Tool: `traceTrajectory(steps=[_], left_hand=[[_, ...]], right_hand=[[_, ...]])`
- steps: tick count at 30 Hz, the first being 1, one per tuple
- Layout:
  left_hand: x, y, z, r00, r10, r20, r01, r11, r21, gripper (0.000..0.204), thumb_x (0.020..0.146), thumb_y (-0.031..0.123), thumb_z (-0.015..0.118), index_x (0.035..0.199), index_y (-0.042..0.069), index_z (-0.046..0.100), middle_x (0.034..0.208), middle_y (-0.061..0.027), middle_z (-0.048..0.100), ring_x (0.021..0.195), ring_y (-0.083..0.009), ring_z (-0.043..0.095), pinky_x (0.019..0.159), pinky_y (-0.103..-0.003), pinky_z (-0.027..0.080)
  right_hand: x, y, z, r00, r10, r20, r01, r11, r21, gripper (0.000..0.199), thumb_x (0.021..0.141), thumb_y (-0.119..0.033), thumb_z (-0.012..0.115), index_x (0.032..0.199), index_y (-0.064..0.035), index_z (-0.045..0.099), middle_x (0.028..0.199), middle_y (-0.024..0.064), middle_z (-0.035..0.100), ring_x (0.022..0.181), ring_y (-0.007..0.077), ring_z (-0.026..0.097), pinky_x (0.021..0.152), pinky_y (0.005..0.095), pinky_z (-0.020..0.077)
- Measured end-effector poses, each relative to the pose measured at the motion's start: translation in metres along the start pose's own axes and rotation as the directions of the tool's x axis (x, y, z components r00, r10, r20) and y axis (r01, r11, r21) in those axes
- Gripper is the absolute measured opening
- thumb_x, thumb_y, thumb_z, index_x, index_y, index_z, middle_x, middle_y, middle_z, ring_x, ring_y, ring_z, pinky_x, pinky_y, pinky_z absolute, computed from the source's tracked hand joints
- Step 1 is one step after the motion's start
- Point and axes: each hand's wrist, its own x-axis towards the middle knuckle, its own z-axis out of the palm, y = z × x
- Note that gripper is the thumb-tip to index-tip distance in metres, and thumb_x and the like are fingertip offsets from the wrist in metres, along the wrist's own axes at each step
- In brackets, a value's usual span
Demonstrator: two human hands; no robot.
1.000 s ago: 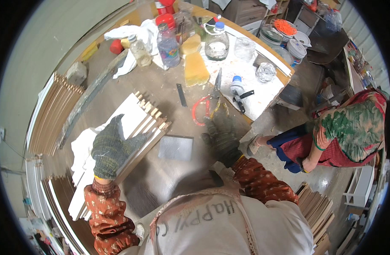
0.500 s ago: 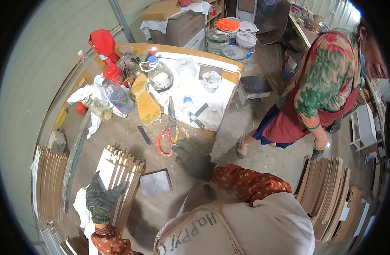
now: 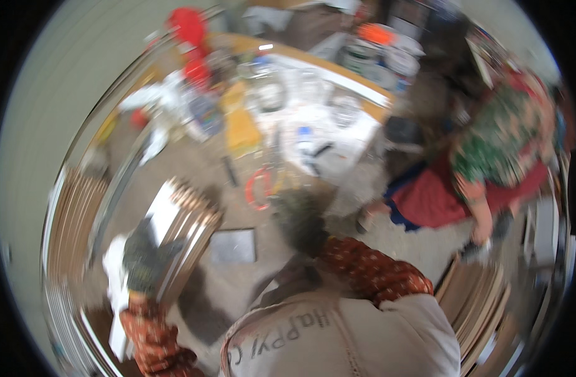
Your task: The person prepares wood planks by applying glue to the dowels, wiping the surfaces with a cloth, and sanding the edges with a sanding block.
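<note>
My left hand (image 3: pixel 143 256), in a dark knitted glove, lies against the side of a bundle of thin white-and-brown boards (image 3: pixel 190 242), its thumb spread out over them. My right hand (image 3: pixel 298 220), gloved the same way, is over the table just right of a pair of scissors (image 3: pixel 250 191) with red and yellow handles. Motion smears its fingers, and I cannot see whether it holds anything. Between my hands a flat grey block (image 3: pixel 233 245) rests on the table. A narrow black strip (image 3: pixel 230 171) lies beyond it.
Yellow sponge pieces (image 3: pixel 242 132), bottles, a clear jug (image 3: pixel 269 94) and white paper (image 3: pixel 288 125) cover the table's far part. More boards (image 3: pixel 77 220) stand at the left. On the right a co-worker (image 3: pixel 501 138) bends over another board stack (image 3: pixel 467 289). Buckets (image 3: pixel 363 53) stand behind the table.
The view has shifted and blurred. My left hand stays at the boards, and my right hand stays beside the scissors. The co-worker has bent lower over the right stack.
</note>
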Motion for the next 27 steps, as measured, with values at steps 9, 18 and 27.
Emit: traceTrajectory(steps=[9, 18, 27], left_hand=[[-0.012, -0.004, -0.006, 0.991, 0.117, -0.067, -0.115, 0.993, 0.03, 0.082, 0.074, 0.047, 0.073, 0.139, 0.011, 0.038, 0.134, -0.0203, 0.047, 0.122, -0.0371, 0.046, 0.103, -0.049, 0.035], [-0.138, -0.047, -0.002, 0.864, -0.038, -0.502, 0.112, 0.987, 0.118, 0.063, 0.08, 0.033, 0.072, 0.132, 0.007, 0.048, 0.135, -0.0109, 0.05, 0.129, -0.0291, 0.043, 0.111, -0.043, 0.03], [-0.23, -0.05, 0.046, 0.742, -0.343, -0.576, 0.387, 0.921, -0.049, 0.054, 0.079, 0.012, 0.072, 0.128, 0.004, 0.052, 0.13, -0.0129, 0.054, 0.124, -0.0298, 0.049, 0.107, -0.042, 0.035]], right_hand=[[0.008, -0.004, -0.005, 0.996, -0.031, 0.084, 0.025, 0.997, 0.069, 0.032, 0.088, -0.017, 0.059, 0.117, -0.0033, 0.058, 0.119, 0.0143, 0.06, 0.114, 0.0332, 0.053, 0.102, 0.0501, 0.0367], [0.008, 0.006, -0.014, 0.988, -0.132, 0.08, 0.124, 0.988, 0.095, 0.037, 0.086, -0.007, 0.058, 0.123, -0.0004, 0.055, 0.125, 0.0168, 0.055, 0.119, 0.0348, 0.05, 0.104, 0.0473, 0.0348], [0.065, -0.005, -0.022, 0.974, -0.214, -0.073, 0.226, 0.938, 0.262, 0.036, 0.091, -0.007, 0.056, 0.126, -0.001, 0.051, 0.123, 0.0184, 0.056, 0.117, 0.0369, 0.052, 0.101, 0.0478, 0.0381]])
